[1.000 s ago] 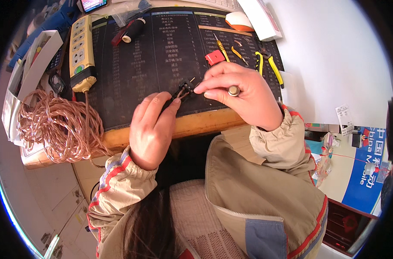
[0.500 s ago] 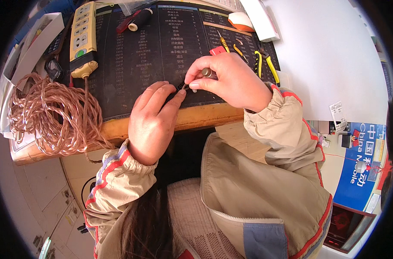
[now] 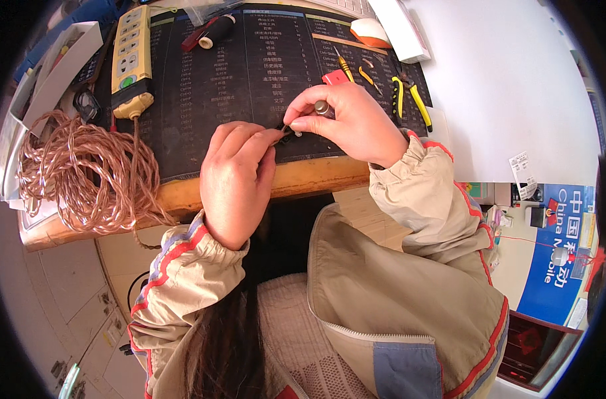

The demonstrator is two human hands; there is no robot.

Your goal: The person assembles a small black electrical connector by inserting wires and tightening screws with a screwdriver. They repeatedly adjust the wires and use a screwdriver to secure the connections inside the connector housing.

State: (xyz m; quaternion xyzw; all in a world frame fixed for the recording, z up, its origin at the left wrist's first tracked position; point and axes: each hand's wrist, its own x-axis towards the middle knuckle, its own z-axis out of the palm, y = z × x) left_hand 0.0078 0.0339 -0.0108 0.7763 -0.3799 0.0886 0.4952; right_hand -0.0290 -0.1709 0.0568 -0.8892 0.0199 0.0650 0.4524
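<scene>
My right hand (image 3: 356, 126) is closed in a pinch above the mat. From its curled fingers sticks out the round, brownish-grey end of a small tool (image 3: 323, 108); the rest is mostly hidden, so its kind does not show. My left hand (image 3: 233, 176) lies at the mat's near edge, fingers bent and index fingertip almost meeting the right fingertips. Between the two hands is a small dark piece (image 3: 288, 137) with a light spot beside it, too small and covered to name. The left fingertips press at it, the thumb tucked below.
Coiled brown twisted cable (image 3: 90, 173) and a power strip (image 3: 131, 60) occupy the left. On the black printed mat (image 3: 203, 120) are a black-handled tool (image 3: 216, 31), a yellow screwdriver (image 3: 343, 65), yellow-black pliers (image 3: 413, 100) and a red piece (image 3: 335, 78). Behind sits a mouse (image 3: 369, 32).
My left hand has turned slightly: its index finger now reaches to the small dark piece, and the thumb has drawn down beneath. My right hand has barely shifted, still pinching.
</scene>
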